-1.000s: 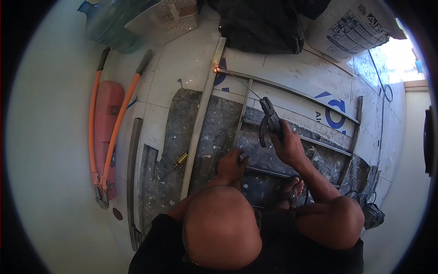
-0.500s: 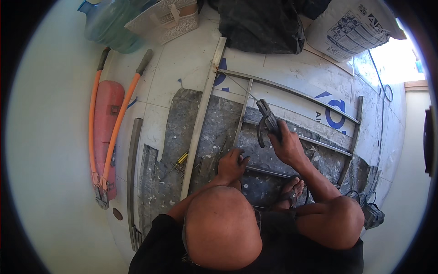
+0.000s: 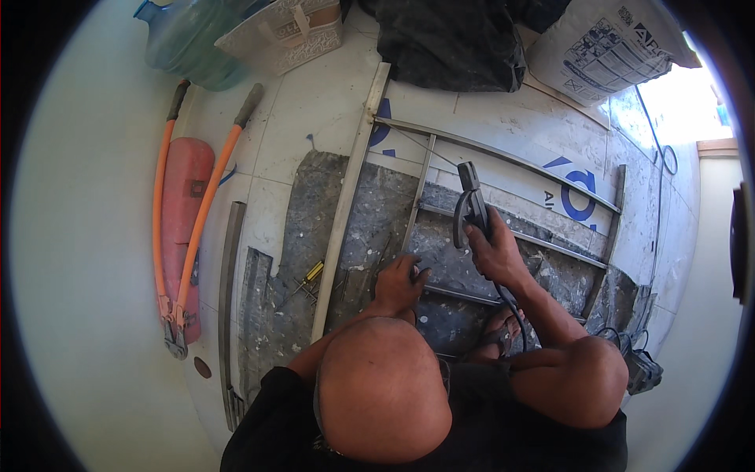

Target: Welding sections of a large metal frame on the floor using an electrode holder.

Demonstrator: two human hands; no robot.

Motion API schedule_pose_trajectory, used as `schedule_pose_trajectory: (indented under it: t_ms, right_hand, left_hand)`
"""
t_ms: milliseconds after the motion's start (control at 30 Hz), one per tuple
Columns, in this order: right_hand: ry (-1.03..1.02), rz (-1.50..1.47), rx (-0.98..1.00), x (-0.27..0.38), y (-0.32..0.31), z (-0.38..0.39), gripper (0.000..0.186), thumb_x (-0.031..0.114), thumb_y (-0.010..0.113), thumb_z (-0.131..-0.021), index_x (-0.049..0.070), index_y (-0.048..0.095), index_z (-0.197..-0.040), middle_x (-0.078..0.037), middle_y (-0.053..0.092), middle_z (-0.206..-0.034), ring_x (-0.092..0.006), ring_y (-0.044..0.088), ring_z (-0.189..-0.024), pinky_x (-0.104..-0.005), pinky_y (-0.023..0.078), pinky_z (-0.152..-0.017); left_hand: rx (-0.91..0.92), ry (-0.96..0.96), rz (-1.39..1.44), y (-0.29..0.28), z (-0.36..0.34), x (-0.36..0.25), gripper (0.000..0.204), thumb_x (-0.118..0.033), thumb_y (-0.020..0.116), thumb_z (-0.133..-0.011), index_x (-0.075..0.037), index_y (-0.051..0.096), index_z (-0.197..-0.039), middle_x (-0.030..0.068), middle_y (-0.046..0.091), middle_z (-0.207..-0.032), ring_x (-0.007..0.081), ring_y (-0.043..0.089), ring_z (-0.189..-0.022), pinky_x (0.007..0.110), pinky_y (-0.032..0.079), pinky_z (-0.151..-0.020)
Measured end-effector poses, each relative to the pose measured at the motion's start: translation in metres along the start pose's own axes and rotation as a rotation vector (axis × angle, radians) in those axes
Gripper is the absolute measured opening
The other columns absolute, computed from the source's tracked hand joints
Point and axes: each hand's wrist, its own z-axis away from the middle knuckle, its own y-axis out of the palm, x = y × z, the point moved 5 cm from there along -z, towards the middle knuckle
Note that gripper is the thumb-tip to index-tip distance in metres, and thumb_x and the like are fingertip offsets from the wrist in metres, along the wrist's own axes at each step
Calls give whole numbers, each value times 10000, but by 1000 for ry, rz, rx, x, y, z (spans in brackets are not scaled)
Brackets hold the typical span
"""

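A welding electrode holder [image 3: 470, 200] is in my right hand [image 3: 497, 253], its handle gripped in closed fingers. A thin welding rod [image 3: 429, 148] runs from its jaws up and left to the corner of a metal frame [image 3: 355, 185], where the long bar meets a crossbar. The holder's cable [image 3: 515, 311] hangs below my wrist. My left hand [image 3: 399, 285] is low on the frame, fingers curled around a thin inner bar where it meets a lower crossbar; part of that grip is hidden. The frame lies on a dark, paint-spotted sheet [image 3: 314, 185].
Orange-handled bolt cutters [image 3: 198, 236] and a red case [image 3: 185, 185] lie at left, beside a loose metal bar [image 3: 232, 275]. A yellow-handled screwdriver [image 3: 314, 272] is near the frame. Behind are a black bag [image 3: 448, 47], white sack [image 3: 605, 55] and blue-green bottle [image 3: 185, 47].
My right hand has turned the electrode holder more upright and moved its jaws slightly right and up; the rod moved with it. My left hand stays in place.
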Motion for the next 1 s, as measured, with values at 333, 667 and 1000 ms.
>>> schedule_pose_trajectory:
  t_ms: [333,667,1000]
  right_hand:
    - [-209,255,-129,-5,-12,7,361,162,615,-890,33,465,-1192,-277,635,-783,-488,618,-753,-525,472,-635]
    - [-353,270,-84,2,1,4,393,156,625,-885,-1,453,-1202,-287,640,-804,-494,620,-783,-521,483,-653]
    - [-306,298,-75,2,2,2,398,144,624,-880,-2,445,-1204,-293,636,-800,-494,619,-789,-525,479,-658]
  left_hand:
    - [5,-7,9,0,0,-2,323,-210,787,-771,-43,617,-989,125,641,-884,308,660,-777,382,531,-666]
    - [14,-15,15,-1,-1,-3,327,-215,782,-778,-44,616,-1002,128,642,-900,309,663,-785,384,531,-673]
    - [-5,-5,-10,0,0,-1,325,-220,783,-780,-46,618,-998,117,642,-880,296,664,-739,381,529,-639]
